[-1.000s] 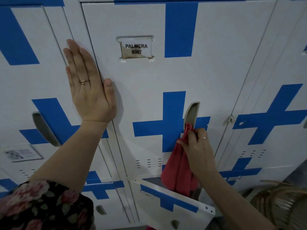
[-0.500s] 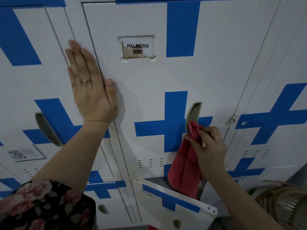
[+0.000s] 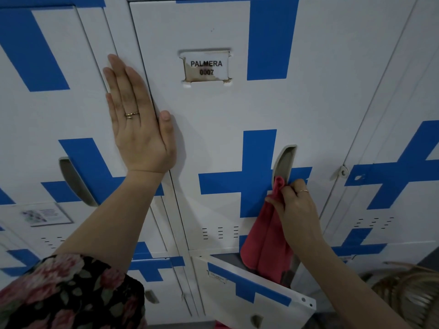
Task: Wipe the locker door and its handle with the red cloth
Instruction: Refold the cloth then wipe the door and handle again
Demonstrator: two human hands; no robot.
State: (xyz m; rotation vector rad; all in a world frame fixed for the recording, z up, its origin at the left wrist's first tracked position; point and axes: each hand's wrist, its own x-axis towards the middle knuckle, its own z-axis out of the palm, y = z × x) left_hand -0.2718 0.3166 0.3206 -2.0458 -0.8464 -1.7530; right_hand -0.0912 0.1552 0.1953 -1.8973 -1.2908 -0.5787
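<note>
The white locker door (image 3: 237, 110) with blue cross stripes fills the middle of the view and carries a label plate reading PALMERA 0007 (image 3: 206, 67). Its recessed grey handle (image 3: 285, 162) sits right of the blue cross. My right hand (image 3: 294, 207) pinches the red cloth (image 3: 266, 243), pressing its top fold into the lower end of the handle recess while the rest hangs down. My left hand (image 3: 137, 122) lies flat, fingers together, on the door's left edge and the frame beside it.
Below, a lower locker door (image 3: 249, 295) stands swung open toward me, under the hanging cloth. Neighbouring lockers flank left (image 3: 47, 115) and right (image 3: 392, 138). A woven basket (image 3: 408, 295) sits at the bottom right. A paper notice (image 3: 40, 214) is stuck on the left locker.
My right hand has shifted the cloth's top within the handle's lower end, from left to right and back a little. My left hand stays flat in the same place.
</note>
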